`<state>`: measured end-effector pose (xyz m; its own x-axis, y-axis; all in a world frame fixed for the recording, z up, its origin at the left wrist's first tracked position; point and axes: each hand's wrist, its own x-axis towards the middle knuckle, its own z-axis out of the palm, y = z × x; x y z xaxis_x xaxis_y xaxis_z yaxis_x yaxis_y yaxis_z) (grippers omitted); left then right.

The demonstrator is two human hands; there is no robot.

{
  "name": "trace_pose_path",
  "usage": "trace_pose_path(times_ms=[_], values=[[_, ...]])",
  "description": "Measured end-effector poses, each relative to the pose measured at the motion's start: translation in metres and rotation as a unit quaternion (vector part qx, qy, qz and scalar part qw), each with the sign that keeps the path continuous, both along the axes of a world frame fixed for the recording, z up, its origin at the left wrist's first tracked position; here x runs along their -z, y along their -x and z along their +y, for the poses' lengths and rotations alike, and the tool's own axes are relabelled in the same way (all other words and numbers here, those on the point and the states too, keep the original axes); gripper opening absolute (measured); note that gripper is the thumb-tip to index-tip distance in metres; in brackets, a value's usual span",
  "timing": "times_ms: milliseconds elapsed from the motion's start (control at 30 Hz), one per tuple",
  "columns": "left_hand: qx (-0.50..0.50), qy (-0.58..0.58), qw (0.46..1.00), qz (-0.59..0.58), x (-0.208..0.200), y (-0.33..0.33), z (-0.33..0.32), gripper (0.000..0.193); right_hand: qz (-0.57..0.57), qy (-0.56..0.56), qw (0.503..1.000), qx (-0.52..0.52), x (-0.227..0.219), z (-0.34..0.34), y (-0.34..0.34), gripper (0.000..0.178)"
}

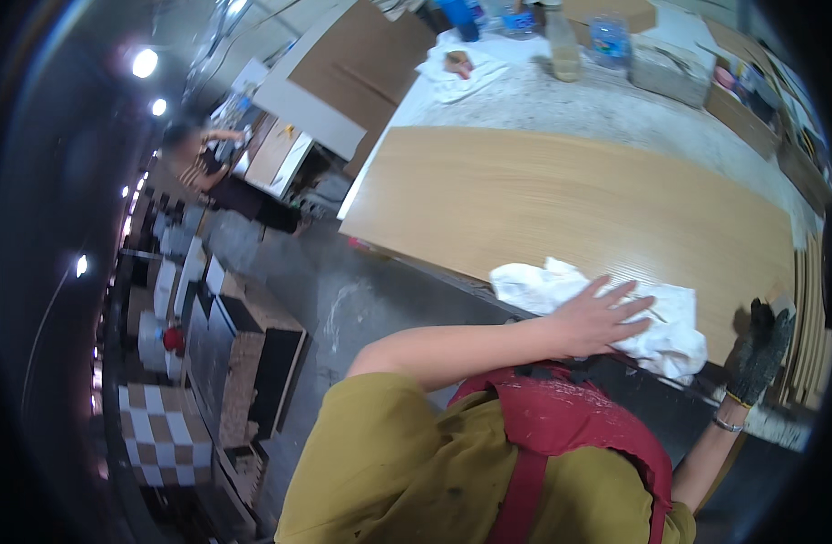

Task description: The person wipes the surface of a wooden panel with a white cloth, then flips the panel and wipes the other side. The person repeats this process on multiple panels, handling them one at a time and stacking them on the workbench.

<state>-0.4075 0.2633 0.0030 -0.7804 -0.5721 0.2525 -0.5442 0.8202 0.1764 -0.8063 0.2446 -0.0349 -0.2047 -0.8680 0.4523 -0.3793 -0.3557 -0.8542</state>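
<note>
My bare left hand (599, 317) lies flat with its fingers spread on a crumpled white cloth (674, 340). The cloth rests along the near edge of a light wood-grain panel (561, 195). At the panel's right end is my right hand (759, 349) in a dark knitted glove, with a bracelet at the wrist. Its fingers look closed round a small, flat, tan piece (779, 299), whose exact kind is too small to make out.
Upright boards (807, 317) stand stacked beyond the panel's right end. Along the worktable's far side are a glass bottle (562, 45), a plastic bottle (609, 43), a grey box (670, 71) and another white cloth (447, 77). Another person (225, 177) stands at a bench far left.
</note>
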Motion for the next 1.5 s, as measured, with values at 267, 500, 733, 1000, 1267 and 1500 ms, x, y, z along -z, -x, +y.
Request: trace_pose_path(times_ms=[267, 500, 733, 1000, 1267, 1500], values=[[-0.254, 0.040, 0.966, -0.043, 0.020, -0.261, 0.043, 0.079, 0.062, 0.013, 0.998, -0.027, 0.037, -0.030, 0.013, 0.056], [-0.753, 0.015, 0.648, 0.115, -0.014, -0.491, 0.077, 0.038, -0.344, -0.072, 0.912, -0.212, 0.025, -0.034, 0.030, 0.043], [-0.660, -0.026, 0.736, 0.144, 0.021, -0.446, 0.012, 0.043, -0.448, -0.094, 0.857, -0.239, -0.023, -0.029, 0.000, 0.038], [-0.553, -0.112, 0.769, 0.299, 0.019, -0.497, -0.047, 0.055, -0.478, -0.076, 0.849, -0.213, -0.023, -0.028, -0.005, 0.036], [-0.610, -0.168, 0.762, 0.138, 0.000, -0.497, -0.088, 0.063, -0.507, -0.037, 0.851, -0.132, -0.002, -0.025, 0.003, 0.036], [-0.629, -0.146, 0.761, 0.068, 0.022, -0.510, -0.150, 0.054, -0.498, -0.008, 0.855, -0.141, -0.004, -0.013, -0.010, 0.032]])
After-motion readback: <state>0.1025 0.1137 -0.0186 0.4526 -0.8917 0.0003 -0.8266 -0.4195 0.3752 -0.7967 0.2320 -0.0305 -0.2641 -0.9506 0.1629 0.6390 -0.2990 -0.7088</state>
